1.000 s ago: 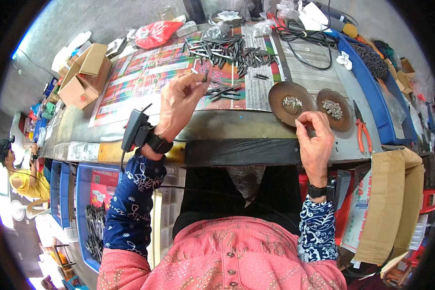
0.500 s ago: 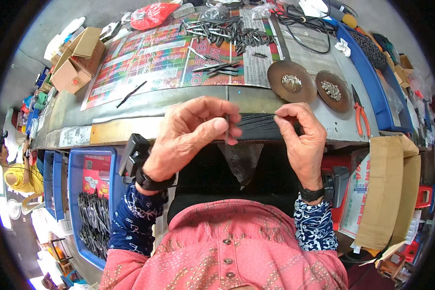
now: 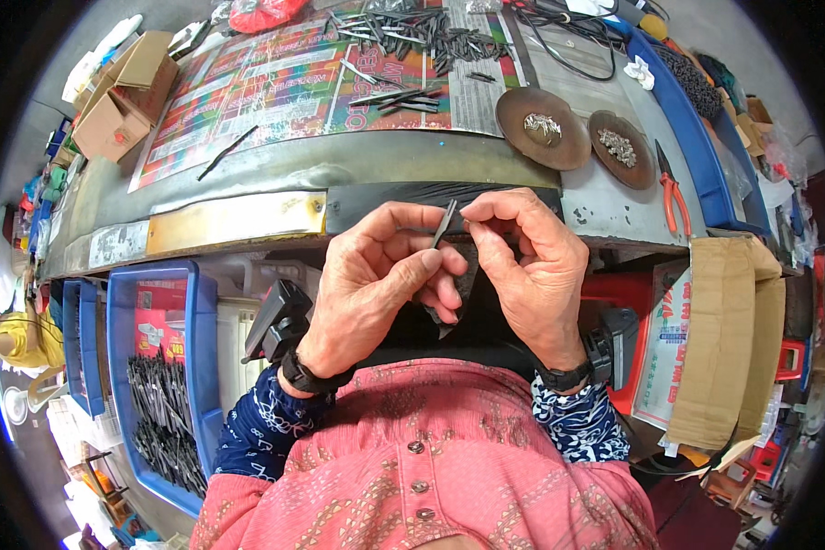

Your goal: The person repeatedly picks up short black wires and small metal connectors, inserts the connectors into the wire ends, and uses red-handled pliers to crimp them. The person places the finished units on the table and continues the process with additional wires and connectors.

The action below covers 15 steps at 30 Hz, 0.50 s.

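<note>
Pinching one dark strip (image 3: pixel 446 220), the left hand (image 3: pixel 376 275) faced the right hand (image 3: pixel 536 266): fingertips narrow, contents unclear.
Two dishes (image 3: pixel 522 151) lay on the grey table (image 3: pixel 614 206), one yellow-clad person (image 3: pixel 29 339) leftward.

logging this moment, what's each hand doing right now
Left hand: closed, holding a thin straight dark-grey strip.
Right hand: closed in a pinch; whether it holds anything cannot be told.
</note>
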{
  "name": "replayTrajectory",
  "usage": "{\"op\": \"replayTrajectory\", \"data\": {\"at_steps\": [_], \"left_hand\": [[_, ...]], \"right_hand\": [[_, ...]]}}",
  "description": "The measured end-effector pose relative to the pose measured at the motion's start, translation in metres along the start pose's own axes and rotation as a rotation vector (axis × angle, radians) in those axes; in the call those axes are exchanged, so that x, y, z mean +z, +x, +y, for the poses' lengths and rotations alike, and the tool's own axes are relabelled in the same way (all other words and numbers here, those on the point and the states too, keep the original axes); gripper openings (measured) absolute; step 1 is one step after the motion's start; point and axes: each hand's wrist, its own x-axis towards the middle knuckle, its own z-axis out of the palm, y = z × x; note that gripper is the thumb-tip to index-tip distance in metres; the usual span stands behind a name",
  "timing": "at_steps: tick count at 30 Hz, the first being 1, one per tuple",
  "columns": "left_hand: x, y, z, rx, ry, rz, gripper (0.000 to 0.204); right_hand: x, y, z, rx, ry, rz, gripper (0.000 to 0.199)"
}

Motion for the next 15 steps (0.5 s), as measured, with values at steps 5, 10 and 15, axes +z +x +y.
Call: {"op": "replayTrajectory", "data": {"at_steps": [5, 10, 15], "left_hand": [[-0.001, -0.004, -0.006, 0.011, 0.014, 0.006, 0.029], [-0.002, -0.005, -0.010, 0.027, -0.005, 0.016, 0.030], [-0.002, -0.005, -0.012, 0.035, 0.038, 0.040, 0.030]], "right_hand": [[0.004, -0.002, 0.000, 0.041, 0.017, 0.033, 0.016], [0.006, -0.002, 0.002, 0.029, 0.015, 0.048, 0.017], [0.006, -0.001, 0.004, 0.023, -0.001, 0.034, 0.016]]}}
